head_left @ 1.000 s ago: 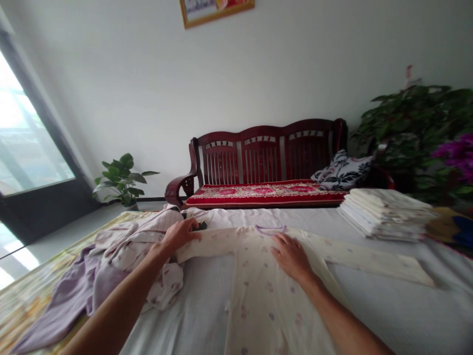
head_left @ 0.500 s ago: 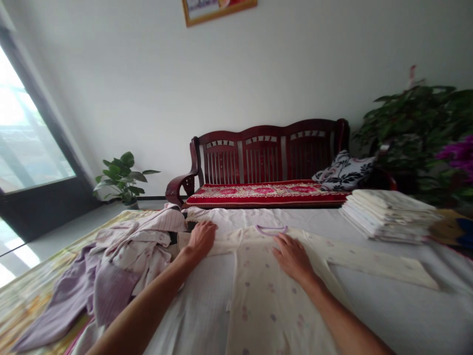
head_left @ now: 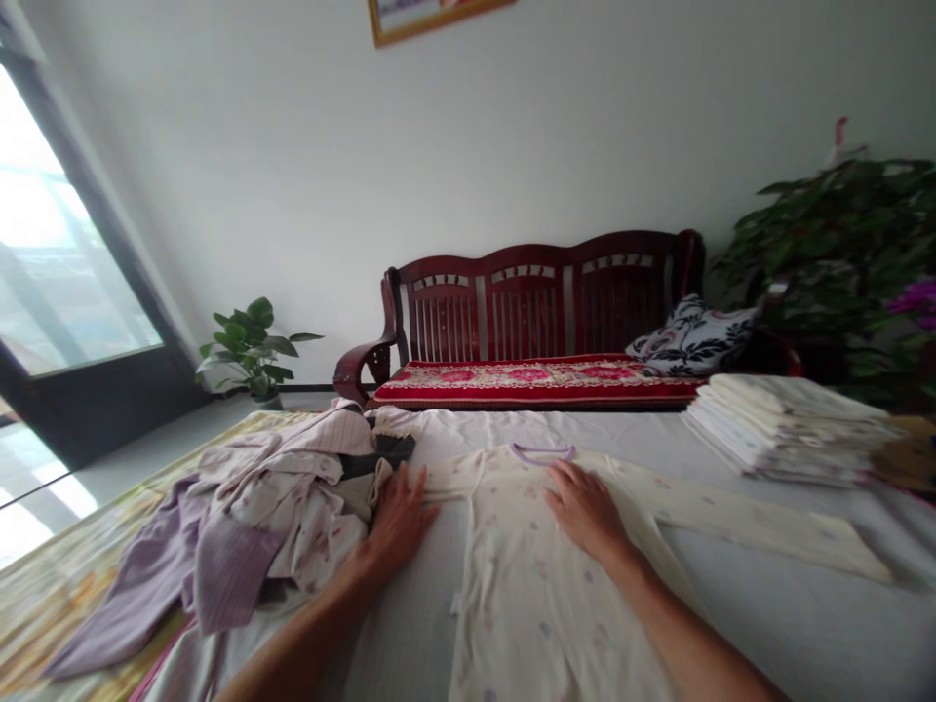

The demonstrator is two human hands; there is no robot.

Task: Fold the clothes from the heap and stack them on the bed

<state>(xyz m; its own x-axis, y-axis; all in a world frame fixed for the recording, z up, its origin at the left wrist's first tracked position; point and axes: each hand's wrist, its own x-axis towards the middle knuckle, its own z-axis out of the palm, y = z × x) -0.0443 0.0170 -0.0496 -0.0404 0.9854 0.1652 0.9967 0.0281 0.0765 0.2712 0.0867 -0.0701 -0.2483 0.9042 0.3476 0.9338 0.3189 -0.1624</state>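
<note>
A cream long-sleeved shirt (head_left: 533,556) with small printed motifs and a lilac neckband lies spread out, its collar at the far end. My right hand (head_left: 585,502) rests on its chest just below the neckline, fingers stretched out. My left hand (head_left: 402,522) lies by the end of the left-hand sleeve, fingers spread, between the shirt and a heap of clothes (head_left: 292,497). The sleeve's cuff is partly hidden there. In the heap are lilac, pink-white, beige and dark pieces. The right-hand sleeve reaches out straight to the side.
A white sheet (head_left: 790,624) covers the surface under the shirt. A stack of folded cream clothes (head_left: 790,429) stands at the far right. Beyond is a dark red wooden bench (head_left: 526,302) with a patterned cushion (head_left: 694,336). Potted plants (head_left: 253,346) stand at both sides.
My left hand has drawn back a little toward me from the sleeve end, and its fingers have spread. My right hand stays on the shirt. The view has shifted slightly.
</note>
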